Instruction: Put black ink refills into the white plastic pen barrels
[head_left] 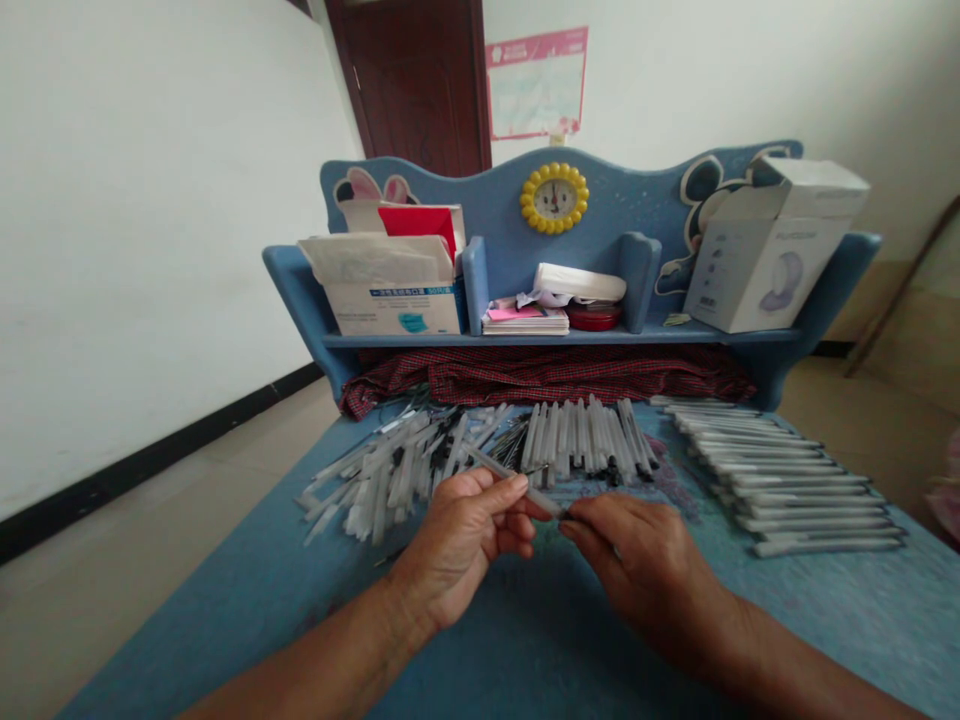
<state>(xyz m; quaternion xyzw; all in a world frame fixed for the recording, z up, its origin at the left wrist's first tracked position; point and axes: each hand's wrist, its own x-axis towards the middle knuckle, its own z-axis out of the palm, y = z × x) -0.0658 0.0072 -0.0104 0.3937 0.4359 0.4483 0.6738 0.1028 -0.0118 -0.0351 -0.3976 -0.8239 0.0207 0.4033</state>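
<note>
Between thumb and fingers, my left hand grips a translucent pen, which slants down to the right across the fingertips. The thumb and forefinger of my right hand pinch the pen's lower right end, where a small dark part shows; the fingertips cover most of it. Just beyond my left hand lies a loose heap of translucent pen barrels and caps. Behind the held pen, a row of capped pen pieces lies side by side with thin refills next to it.
Finished-looking pens lie stacked in parallel at the right of the blue table. At the back, a blue shelf bears a mask box, a white box and a yellow clock. Checked cloth lies beneath it.
</note>
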